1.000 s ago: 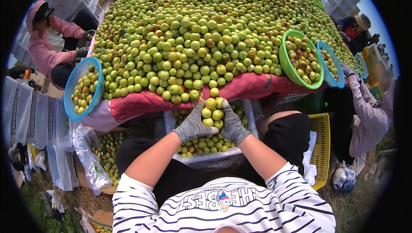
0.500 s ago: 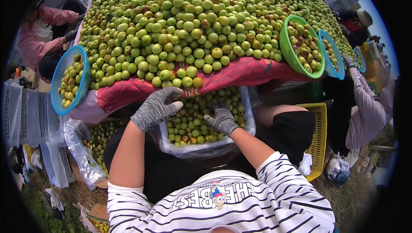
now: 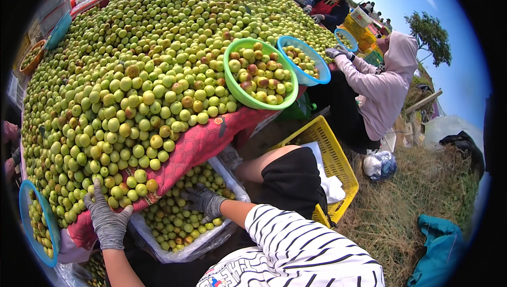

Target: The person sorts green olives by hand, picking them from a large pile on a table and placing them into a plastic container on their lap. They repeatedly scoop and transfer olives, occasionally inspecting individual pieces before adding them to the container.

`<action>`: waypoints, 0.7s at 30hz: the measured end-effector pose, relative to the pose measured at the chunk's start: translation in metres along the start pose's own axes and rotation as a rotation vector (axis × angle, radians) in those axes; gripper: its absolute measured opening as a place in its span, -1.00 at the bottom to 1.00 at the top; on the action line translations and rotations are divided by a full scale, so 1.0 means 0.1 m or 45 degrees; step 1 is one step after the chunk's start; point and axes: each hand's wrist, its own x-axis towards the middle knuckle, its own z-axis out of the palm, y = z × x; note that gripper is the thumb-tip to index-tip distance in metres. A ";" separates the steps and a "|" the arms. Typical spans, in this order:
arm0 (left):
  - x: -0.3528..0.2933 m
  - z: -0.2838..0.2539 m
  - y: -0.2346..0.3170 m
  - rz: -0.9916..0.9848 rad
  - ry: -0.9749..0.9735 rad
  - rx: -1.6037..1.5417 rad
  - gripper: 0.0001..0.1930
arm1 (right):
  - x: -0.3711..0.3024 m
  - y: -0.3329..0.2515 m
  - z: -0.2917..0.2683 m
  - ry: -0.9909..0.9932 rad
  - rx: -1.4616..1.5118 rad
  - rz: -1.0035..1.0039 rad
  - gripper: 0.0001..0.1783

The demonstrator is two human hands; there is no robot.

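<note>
A large heap of green jujubes [image 3: 137,83], some blushed brown, covers a table draped with a red patterned cloth [image 3: 198,147]. My left hand [image 3: 108,222], in a grey knit glove, is at the heap's near edge with its fingers apart, touching the fruit there. Below the cloth's edge sits a crate [image 3: 236,187] lined with clear plastic and full of jujubes. My right hand [image 3: 207,202], gloved alike, lies on the fruit in this crate, fingers spread and partly bent. Neither hand has a fruit visibly gripped in it.
A green basket [image 3: 231,78] of browner jujubes rests at the table's edge, beside a blue basket [image 3: 323,70]. Another blue basket [image 3: 24,218] hangs at the left edge. A yellow crate [image 3: 343,176] stands by my right knee. A person in a pink hood [image 3: 388,83] sits beyond.
The view has swung to the right. My left hand has moved from the cloth's edge by the crate up to the heap's fruit. My right hand stays on the fruit in the crate.
</note>
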 end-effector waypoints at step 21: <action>0.03 0.25 0.05 -0.064 -0.085 -0.003 0.26 | 0.66 -0.69 -1.59 1.084 0.753 0.220 -0.17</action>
